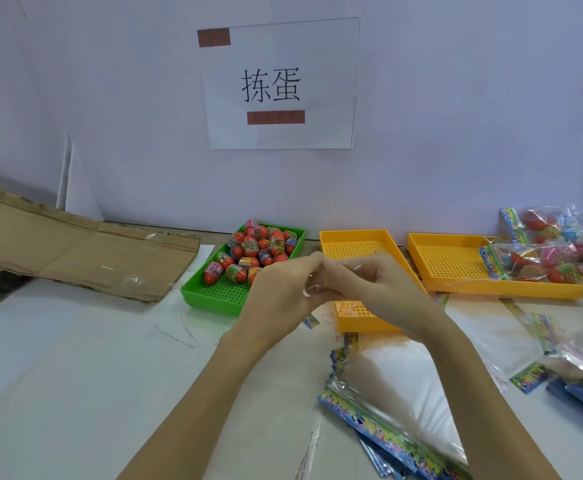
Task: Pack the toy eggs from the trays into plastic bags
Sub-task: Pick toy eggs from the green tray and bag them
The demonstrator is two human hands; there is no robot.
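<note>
Several red toy eggs (258, 251) with bright labels lie heaped at the far end of a green tray (213, 294). My left hand (283, 289) and my right hand (380, 285) meet fingertip to fingertip above the near end of a yellow tray (352, 239). Both have curled fingers that pinch a thin clear piece of plastic (347, 268), which is hard to make out. A stack of flat plastic bags (387, 386) with colourful header strips lies below my right forearm.
A second yellow tray (449, 261) at the right holds filled bags of eggs (539, 268), and more are piled behind it (560, 230). Flattened cardboard (75, 247) lies at the left. Thin clear strips (179, 336) lie on the white table. A paper sign (279, 84) hangs on the wall.
</note>
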